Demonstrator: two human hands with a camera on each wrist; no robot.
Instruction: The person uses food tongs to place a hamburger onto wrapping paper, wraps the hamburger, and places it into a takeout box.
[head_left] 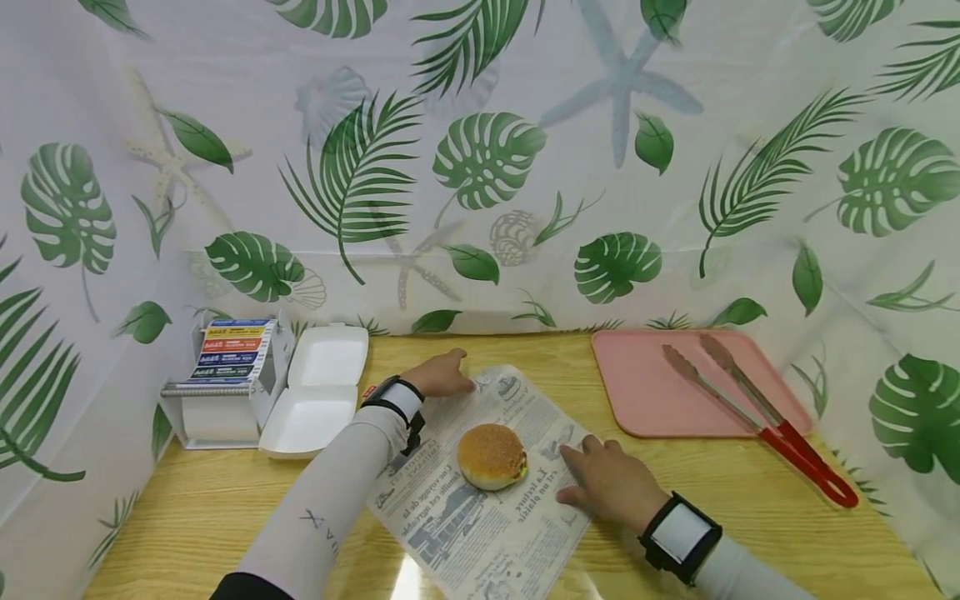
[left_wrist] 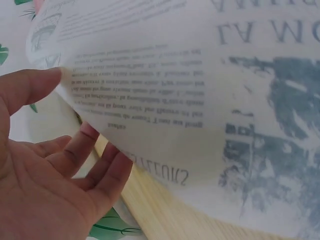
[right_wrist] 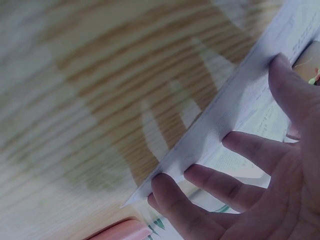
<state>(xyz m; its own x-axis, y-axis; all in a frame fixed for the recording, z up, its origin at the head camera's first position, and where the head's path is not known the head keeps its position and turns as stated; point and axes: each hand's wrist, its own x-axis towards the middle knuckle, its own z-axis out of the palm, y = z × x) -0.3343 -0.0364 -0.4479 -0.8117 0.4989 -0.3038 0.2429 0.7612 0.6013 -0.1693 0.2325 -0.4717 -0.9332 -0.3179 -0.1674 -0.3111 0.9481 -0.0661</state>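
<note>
Head camera looks forward-down; wrist cameras close (all share paper).

Head vw cuts off paper btm; burger filling mostly hidden.

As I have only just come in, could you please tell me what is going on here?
A person is handling a printed paper sheet, on which a burger lies unwrapped. The left hand touches the sheet near its far corner; the right hand touches its right edge. An open white box stands to the left, and tongs lie across a pink tray to the right, handles reaching past its edge.
</note>
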